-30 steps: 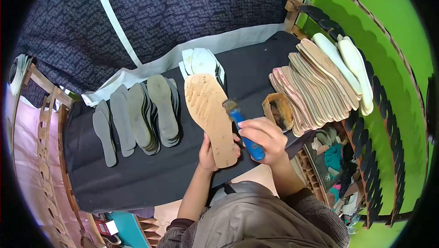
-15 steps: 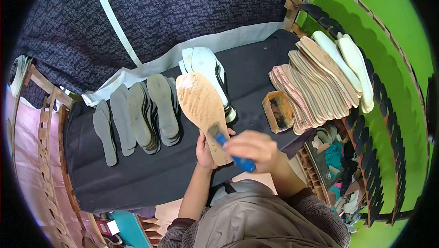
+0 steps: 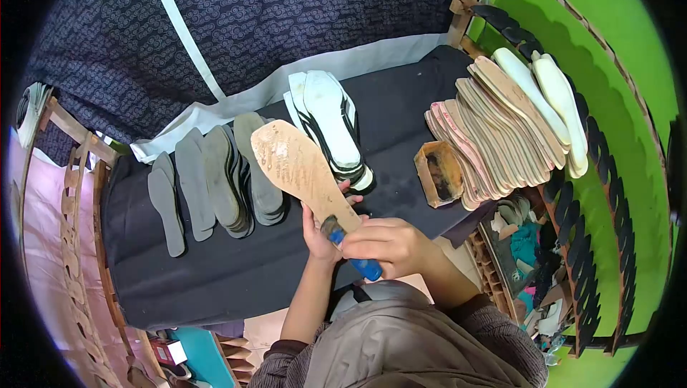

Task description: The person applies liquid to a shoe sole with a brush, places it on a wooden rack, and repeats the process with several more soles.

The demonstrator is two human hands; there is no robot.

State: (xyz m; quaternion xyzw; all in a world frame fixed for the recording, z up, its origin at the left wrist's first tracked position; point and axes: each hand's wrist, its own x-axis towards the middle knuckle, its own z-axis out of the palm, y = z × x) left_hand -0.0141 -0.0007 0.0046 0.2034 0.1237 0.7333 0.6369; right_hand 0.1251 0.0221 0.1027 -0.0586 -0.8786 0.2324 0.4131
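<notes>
A dark patterned curtain (image 3: 308, 9) hangs across the far side of your workspace, and a bright green wall (image 3: 619, 52) rises on your right. Before you stands a table draped in black cloth (image 3: 207, 273). On its right side, a long overlapping row of tan insoles (image 3: 494, 130) leans over, with two pale insoles (image 3: 551, 95) at its right end. Toward your left lie several piles of grey soles (image 3: 220, 177), set side by side, and at the middle of the far side sits a pile of white insoles (image 3: 333, 120) with dark edges showing beneath. The tan sole (image 3: 297, 163) you are working on is held above the cloth, tilted, its wide end pointing away and leftward, partly covering the nearest grey pile; that end has a wet shine. Your left hand (image 3: 320, 240) grips it from below near the narrow end, thumb on one edge and fingertips showing past the other. Your right hand (image 3: 390, 246) is closed around a blue-handled brush (image 3: 367, 268). An open, stained container (image 3: 424, 175) rests just beside the tan row. The brush's dark bristles (image 3: 330, 226) are at the sole's narrow part, close to your left thumb; you cannot tell whether they touch it.
</notes>
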